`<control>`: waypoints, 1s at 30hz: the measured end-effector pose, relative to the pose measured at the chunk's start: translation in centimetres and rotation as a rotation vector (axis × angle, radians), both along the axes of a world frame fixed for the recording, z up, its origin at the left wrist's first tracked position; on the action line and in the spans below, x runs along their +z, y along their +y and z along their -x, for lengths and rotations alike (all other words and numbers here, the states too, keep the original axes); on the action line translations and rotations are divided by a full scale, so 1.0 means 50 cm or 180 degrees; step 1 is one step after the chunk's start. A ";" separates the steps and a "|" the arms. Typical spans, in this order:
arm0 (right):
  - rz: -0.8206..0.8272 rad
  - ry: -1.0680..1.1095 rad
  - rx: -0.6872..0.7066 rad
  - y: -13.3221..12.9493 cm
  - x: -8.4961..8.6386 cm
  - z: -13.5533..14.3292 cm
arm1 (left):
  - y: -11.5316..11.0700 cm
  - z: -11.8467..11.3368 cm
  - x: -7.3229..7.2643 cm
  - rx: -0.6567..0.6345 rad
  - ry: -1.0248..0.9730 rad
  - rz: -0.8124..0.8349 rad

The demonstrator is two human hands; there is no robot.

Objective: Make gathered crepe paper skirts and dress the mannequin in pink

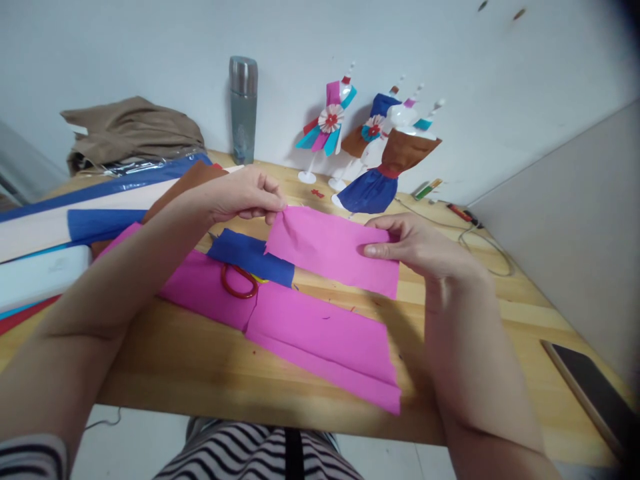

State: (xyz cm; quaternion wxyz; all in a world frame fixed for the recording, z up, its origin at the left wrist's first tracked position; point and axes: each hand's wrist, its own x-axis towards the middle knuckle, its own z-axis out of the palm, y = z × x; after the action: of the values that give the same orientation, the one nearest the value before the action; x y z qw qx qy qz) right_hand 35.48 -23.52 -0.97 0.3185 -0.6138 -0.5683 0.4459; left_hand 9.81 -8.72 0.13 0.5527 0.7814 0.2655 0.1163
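A rectangle of pink crepe paper (325, 247) is held up above the table between both hands. My left hand (253, 193) pinches its upper left corner. Toward the right end, my right hand (407, 243) grips it with the thumb on the near face and the fingers behind. Below lies another pink sheet (320, 333), with a crosswise cut or seam near its middle and a lengthwise fold. Scissors with a red handle loop (239, 281) rest on the pink and blue paper, their blades mostly hidden. A blue strip of paper (280, 267) lies partly under the held piece.
Several small white mannequin stands in paper outfits (387, 157) stand along the wall. A steel flask (243, 110) is at the back left, near a brown cloth bundle (135, 130). Coloured paper and a white case (45, 277) fill the left. A phone (585, 393) lies at the right edge.
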 end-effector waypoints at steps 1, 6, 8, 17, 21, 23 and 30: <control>-0.0004 -0.0011 0.0009 -0.001 0.001 0.000 | 0.000 0.001 -0.001 -0.0005 -0.0016 -0.0040; -0.0049 -0.0075 0.0062 -0.007 0.010 0.001 | 0.001 0.003 -0.003 0.0036 -0.0014 -0.0215; -0.0096 -0.0122 0.0120 -0.007 0.010 0.001 | -0.002 0.001 -0.003 0.0043 -0.0026 -0.0337; -0.0037 -0.0062 0.0446 0.001 -0.007 0.046 | -0.056 -0.030 -0.015 -0.0086 -0.0235 -0.0915; -0.0316 0.0018 0.0422 -0.001 -0.008 0.083 | -0.075 -0.038 -0.022 0.0108 -0.0340 -0.1603; -0.0415 0.0153 0.0222 -0.001 -0.012 0.099 | -0.082 -0.037 -0.025 0.0104 -0.0491 -0.1978; -0.1142 -0.0076 -0.0408 -0.012 -0.022 0.132 | -0.094 -0.035 -0.035 -0.0050 -0.0874 -0.2354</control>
State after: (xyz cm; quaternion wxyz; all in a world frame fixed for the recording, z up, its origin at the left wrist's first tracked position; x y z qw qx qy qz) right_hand 28.89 -24.10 -2.05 0.4439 -0.5873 -0.6021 0.3089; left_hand 11.57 -13.43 -1.60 0.2652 0.9069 0.1233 0.3034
